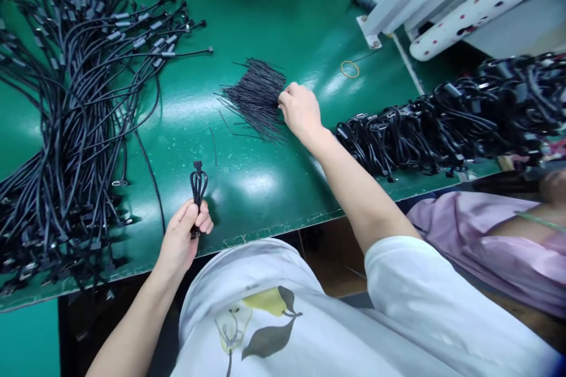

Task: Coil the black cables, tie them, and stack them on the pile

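While the left hand [188,225] clamps thumb and fingers around a small looped bundle of black cable [197,195] at the lower left of centre, we record the right hand [301,111] well apart from it, at the centre of the frame. We judge that the low grip keeps the loops from springing open and leaves their upper part exposed. The right fingertips are drawn together at the right edge of a loose pile of thin black wire-like strips [255,97]; we cannot tell whether one is pinched. The pile's position presumably suits that hand's reach. We note a heap of long black cables with grey sleeves [79,94] at the left and a row of folded black cables [437,129] at the right, likely separated to prevent mixing, on a glossy green tabletop [305,191].
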A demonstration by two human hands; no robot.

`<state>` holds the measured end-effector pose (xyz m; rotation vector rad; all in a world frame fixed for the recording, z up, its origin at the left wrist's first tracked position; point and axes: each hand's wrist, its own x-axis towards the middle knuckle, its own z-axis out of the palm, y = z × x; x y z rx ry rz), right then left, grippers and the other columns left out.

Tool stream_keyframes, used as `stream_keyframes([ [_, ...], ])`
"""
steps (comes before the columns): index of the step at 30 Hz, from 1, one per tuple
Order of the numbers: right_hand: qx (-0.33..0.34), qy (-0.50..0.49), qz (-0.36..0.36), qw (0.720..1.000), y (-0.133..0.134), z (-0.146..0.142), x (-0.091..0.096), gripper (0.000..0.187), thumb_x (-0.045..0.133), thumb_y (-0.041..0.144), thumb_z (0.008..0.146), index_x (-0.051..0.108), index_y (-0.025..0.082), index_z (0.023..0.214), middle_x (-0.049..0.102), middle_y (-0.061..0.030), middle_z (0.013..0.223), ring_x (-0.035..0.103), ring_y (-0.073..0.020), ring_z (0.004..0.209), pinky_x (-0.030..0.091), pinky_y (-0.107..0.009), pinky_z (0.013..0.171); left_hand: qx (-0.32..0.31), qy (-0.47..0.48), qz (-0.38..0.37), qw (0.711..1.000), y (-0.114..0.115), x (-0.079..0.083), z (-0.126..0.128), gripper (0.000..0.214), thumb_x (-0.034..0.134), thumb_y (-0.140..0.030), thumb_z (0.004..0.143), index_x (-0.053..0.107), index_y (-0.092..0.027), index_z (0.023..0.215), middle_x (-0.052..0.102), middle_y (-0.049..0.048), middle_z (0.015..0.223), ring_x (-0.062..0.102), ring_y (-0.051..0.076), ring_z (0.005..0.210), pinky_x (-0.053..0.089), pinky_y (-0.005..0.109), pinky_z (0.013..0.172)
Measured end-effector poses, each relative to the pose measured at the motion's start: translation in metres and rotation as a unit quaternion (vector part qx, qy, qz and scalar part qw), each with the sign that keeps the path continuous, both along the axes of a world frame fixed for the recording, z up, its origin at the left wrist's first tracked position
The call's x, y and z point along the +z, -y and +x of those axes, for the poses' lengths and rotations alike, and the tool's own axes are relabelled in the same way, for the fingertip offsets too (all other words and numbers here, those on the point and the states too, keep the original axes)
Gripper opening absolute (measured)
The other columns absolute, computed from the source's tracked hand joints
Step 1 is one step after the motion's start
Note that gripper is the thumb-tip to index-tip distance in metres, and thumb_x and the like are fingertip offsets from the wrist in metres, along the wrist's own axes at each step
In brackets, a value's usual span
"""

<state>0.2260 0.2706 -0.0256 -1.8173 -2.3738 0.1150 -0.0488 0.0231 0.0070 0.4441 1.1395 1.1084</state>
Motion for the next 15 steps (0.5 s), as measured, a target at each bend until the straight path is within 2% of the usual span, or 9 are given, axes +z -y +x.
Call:
stream_keyframes([
  [4, -0.014, -0.052, 0.050, 0.997, 0.012, 0.000, 0.013, 0.025, 0.040, 0.025, 0.096, 0.062, 0.014, 0.100, 0.060, -0.0164, 0.112, 0.055, -0.0272, 0.102, 0.042, -0.043, 0.089, 0.035, -0.001, 0.022, 0.999, 0.004, 0.007, 0.005, 0.033, 0.072, -0.045, 0.080, 0.058, -0.014, 0.078, 0.039, -0.0054, 0.060, 0.040, 0.007, 0.052, 0.034, 0.022, 0.053],
  [7, -0.002, -0.177, 0.072, 0.982, 0.053, -0.018, 0.029, 0.022, 0.044, 0.029, 0.095, 0.062, 0.017, 0.096, 0.064, -0.0112, 0.097, 0.058, -0.0224, 0.090, 0.043, -0.037, 0.084, 0.038, -0.010, 0.045, 0.998, 0.008, 0.009, 0.009, 0.033, 0.070, -0.045, 0.082, 0.059, -0.015, 0.081, 0.038, -0.0058, 0.059, 0.040, 0.007, 0.052, 0.035, 0.022, 0.053],
  [9, 0.060, -0.281, 0.017, 0.958, 0.096, -0.043, 0.034, 0.021, 0.048, 0.032, 0.093, 0.062, 0.018, 0.086, 0.065, -0.0058, 0.086, 0.058, -0.0180, 0.081, 0.044, -0.032, 0.078, 0.026, -0.007, 0.062, 0.998, 0.009, 0.008, 0.014, 0.032, 0.068, -0.045, 0.084, 0.059, -0.016, 0.091, 0.039, -0.0064, 0.059, 0.041, 0.008, 0.052, 0.036, 0.023, 0.053],
  [12, 0.166, -0.386, -0.162, 0.893, 0.163, -0.087, 0.029, 0.021, 0.051, 0.033, 0.093, 0.062, 0.019, 0.083, 0.065, 0.0000, 0.077, 0.055, -0.0113, 0.066, 0.043, -0.024, 0.065, 0.004, 0.008, 0.073, 0.997, 0.008, 0.005, 0.019, 0.035, 0.066, -0.045, 0.085, 0.056, -0.018, 0.107, 0.039, -0.0073, 0.060, 0.041, 0.009, 0.052, 0.036, 0.023, 0.054],
  [13, 0.181, -0.394, -0.185, 0.882, 0.180, -0.098, 0.026, 0.019, 0.050, 0.031, 0.094, 0.062, 0.018, 0.086, 0.064, 0.0009, 0.075, 0.054, -0.0098, 0.063, 0.042, -0.023, 0.061, 0.000, 0.004, 0.076, 0.997, 0.007, 0.002, 0.020, 0.035, 0.065, -0.045, 0.086, 0.056, -0.018, 0.107, 0.039, -0.0073, 0.061, 0.041, 0.009, 0.053, 0.036, 0.023, 0.054],
  [14, 0.195, -0.384, -0.178, 0.885, 0.193, -0.106, 0.024, 0.018, 0.049, 0.028, 0.095, 0.062, 0.018, 0.088, 0.064, 0.0009, 0.075, 0.052, -0.0090, 0.061, 0.040, -0.022, 0.060, -0.001, -0.009, 0.080, 0.997, 0.007, -0.001, 0.020, 0.034, 0.064, -0.045, 0.087, 0.057, -0.017, 0.105, 0.039, -0.0069, 0.061, 0.041, 0.009, 0.054, 0.037, 0.023, 0.055],
  [15, 0.213, -0.357, -0.142, 0.898, 0.202, -0.112, 0.022, 0.018, 0.048, 0.026, 0.095, 0.062, 0.017, 0.089, 0.063, 0.0004, 0.075, 0.051, -0.0090, 0.061, 0.039, -0.023, 0.060, -0.001, -0.033, 0.088, 0.996, 0.006, -0.004, 0.020, 0.031, 0.061, -0.045, 0.088, 0.058, -0.017, 0.101, 0.040, -0.0063, 0.061, 0.042, 0.009, 0.055, 0.037, 0.024, 0.056],
])
